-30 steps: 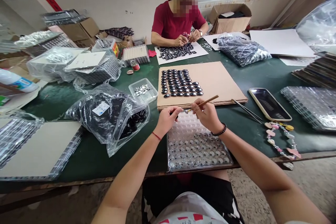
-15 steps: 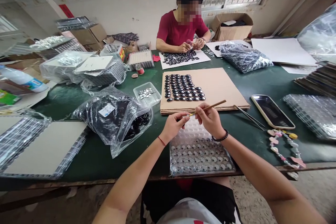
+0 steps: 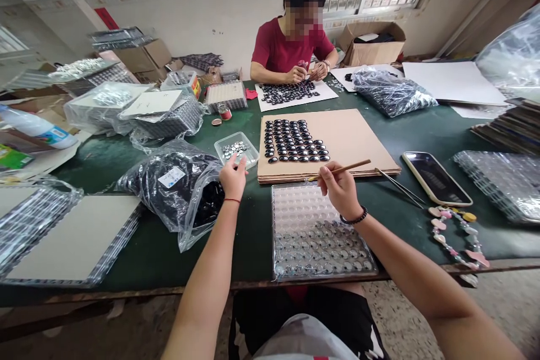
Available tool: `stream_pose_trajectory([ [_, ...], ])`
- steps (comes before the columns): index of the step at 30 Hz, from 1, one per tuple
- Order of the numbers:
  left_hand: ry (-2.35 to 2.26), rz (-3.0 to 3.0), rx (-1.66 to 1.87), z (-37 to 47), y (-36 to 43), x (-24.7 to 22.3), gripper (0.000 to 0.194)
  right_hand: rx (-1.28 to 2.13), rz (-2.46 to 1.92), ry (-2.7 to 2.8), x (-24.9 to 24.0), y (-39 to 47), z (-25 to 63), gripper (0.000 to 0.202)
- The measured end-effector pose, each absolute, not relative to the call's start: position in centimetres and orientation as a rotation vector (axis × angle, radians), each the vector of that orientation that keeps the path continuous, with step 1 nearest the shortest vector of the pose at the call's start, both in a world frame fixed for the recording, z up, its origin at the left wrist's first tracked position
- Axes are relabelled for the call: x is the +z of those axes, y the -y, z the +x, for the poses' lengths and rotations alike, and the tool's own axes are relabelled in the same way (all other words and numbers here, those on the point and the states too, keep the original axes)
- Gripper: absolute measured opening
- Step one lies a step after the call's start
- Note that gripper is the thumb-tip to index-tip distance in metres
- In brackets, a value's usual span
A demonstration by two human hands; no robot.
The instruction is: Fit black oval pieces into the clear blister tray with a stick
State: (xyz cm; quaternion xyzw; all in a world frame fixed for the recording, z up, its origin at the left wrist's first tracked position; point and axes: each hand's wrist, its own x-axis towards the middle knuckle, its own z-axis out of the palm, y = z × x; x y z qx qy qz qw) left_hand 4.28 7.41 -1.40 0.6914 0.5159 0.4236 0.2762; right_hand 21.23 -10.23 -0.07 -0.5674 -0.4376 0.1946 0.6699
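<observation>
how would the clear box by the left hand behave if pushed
The clear box likely keeps its shape, given its straight walls, and being low and broad, probably won't tip. The silver pieces scattered inside may slide.

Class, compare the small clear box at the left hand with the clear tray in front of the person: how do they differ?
Size: the clear box is smaller than the clear tray.
Form: the clear box is one open space; the clear tray has rows of round hollows.
Contents: the clear box holds loose silvery pieces, while the clear tray's nearer rows look filled.
Shared: both are see-through, on the green table.
</observation>
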Motion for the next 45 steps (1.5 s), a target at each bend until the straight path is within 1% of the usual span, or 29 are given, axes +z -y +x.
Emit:
stream_pose_trajectory([
  [3,-1.338,1.890,1.167,4.1,-7.5,-1.4,0.040,0.459,-1.284,1.004,-0.3,10.2,21.1,0.026],
  [5,-1.177,1.889,1.027,4.8,-5.7,-1.2,0.034,0.451,-1.286,1.017,-0.3,10.2,21.1,0.026],
  [10,-0.797,1.912,0.605,6.7,0.1,-0.3,0.031,0.385,-1.306,1.049,0.0,10.5,21.2,0.024],
  [14,-0.660,1.930,0.459,7.3,2.2,-0.3,0.032,0.310,-1.335,1.110,-0.4,10.7,21.2,0.023],
  [25,-0.665,1.992,0.460,7.8,1.7,-1.3,0.033,0.067,-1.532,1.573,-0.9,11.0,20.8,0.022],
  [31,-0.646,1.899,0.422,8.0,1.7,-1.4,0.037,0.052,-1.600,1.599,-0.9,11.0,21.0,0.023],
  [45,-0.657,1.900,0.426,8.0,1.5,-1.5,0.036,-0.124,-1.611,1.704,-1.2,10.9,20.9,0.023],
])
